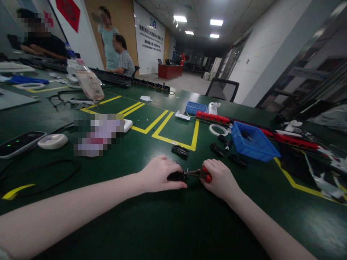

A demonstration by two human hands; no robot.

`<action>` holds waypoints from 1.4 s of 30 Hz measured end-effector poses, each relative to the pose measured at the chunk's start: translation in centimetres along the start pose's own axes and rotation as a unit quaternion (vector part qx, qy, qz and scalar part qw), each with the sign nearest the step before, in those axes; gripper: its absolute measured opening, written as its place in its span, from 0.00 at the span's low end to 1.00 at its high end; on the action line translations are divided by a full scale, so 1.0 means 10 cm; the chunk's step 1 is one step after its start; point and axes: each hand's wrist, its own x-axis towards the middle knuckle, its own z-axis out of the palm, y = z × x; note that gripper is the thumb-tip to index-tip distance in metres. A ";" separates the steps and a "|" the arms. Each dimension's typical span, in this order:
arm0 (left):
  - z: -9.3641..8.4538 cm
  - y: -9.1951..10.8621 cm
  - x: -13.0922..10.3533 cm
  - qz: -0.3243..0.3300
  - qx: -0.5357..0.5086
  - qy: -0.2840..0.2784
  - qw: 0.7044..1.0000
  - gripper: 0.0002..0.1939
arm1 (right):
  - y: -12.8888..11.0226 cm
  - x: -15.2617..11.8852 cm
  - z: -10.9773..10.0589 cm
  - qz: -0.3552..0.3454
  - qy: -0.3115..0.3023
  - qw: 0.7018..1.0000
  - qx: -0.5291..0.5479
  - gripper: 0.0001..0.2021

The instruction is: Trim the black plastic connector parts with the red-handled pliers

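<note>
Near the middle of the green table, my left hand (161, 175) is wrapped round a small black part (176, 176). My right hand (218, 178) grips the red handles of a pair of pliers (194, 173). The jaws of the pliers point left and meet the right end of the black part; thin wire-like bits stick up there. Just beyond my hands lies a similar black part (180, 150). More black pieces (217, 149) rest to the right, beside a blue tray (255, 142).
A white tape roll (218, 130), a small blue basket (196, 108) and a long red strip (213, 117) lie farther back. To the left are a bottle (90, 85), a blurred patterned item (99, 137), a black device (21, 143) and cables. Several people are across the table.
</note>
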 end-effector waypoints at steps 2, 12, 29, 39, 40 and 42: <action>-0.01 0.01 0.01 -0.002 -0.013 -0.022 1.000 0.17 | 0.00 0.00 0.00 -0.001 0.002 1.000 -0.001 0.04; 0.01 -0.01 -0.01 0.010 -0.021 -0.001 1.000 0.17 | 0.04 -0.01 0.04 -0.010 0.027 1.000 -0.011 0.04; 0.02 -0.02 0.00 0.035 -0.022 -0.009 0.999 0.18 | 0.02 0.00 0.03 -0.024 0.012 0.999 -0.022 0.03; 0.02 -0.02 0.01 0.027 -0.030 -0.015 0.999 0.17 | 0.02 0.00 0.03 -0.029 0.025 0.999 -0.031 0.04; 0.02 -0.02 0.01 0.026 -0.027 -0.013 0.999 0.18 | 0.02 0.00 0.03 -0.029 0.026 0.999 -0.033 0.03; 0.02 -0.02 0.00 0.026 -0.023 -0.008 0.999 0.18 | 0.02 0.00 0.03 -0.031 0.025 0.999 -0.035 0.03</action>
